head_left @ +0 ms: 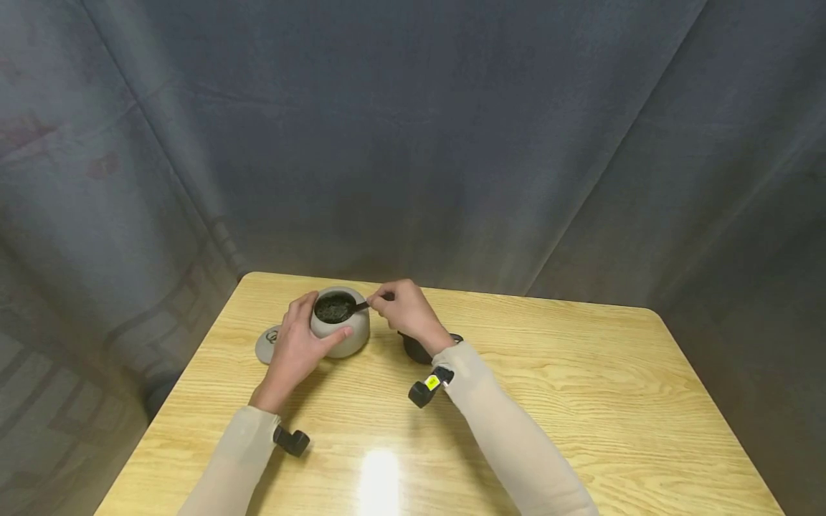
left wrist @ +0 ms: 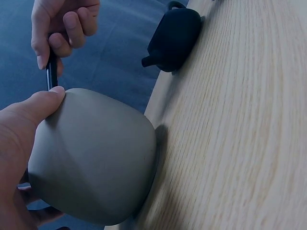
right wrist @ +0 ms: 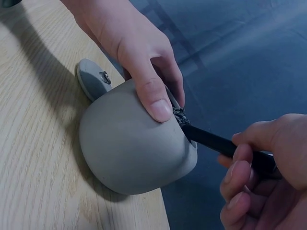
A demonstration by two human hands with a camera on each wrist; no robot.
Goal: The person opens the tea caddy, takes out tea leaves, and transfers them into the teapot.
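Note:
A round grey jar [head_left: 351,346] stands on the table, its open mouth showing dark, leaf-like bits [head_left: 333,308] inside that look like dry tea. My left hand [head_left: 298,345] grips it from the left, thumb across the near side and fingers round the far side. Between thumb and fingers, my right hand [head_left: 410,312] holds the handle of a slim black scoop [right wrist: 211,140]. The scoop's far end is inside the jar's mouth, among the dark bits, so its tip is hidden. In the left wrist view, the jar's body [left wrist: 96,153] covers its mouth.
A small black teapot [left wrist: 175,38] with a short spout stands to the right of the jar, partly covered by my right wrist in the head view. The grey lid [right wrist: 91,79] with a dark ring-shaped knob lies left of the jar. A dark curtain [head_left: 413,143] hangs behind the wooden table [head_left: 548,373].

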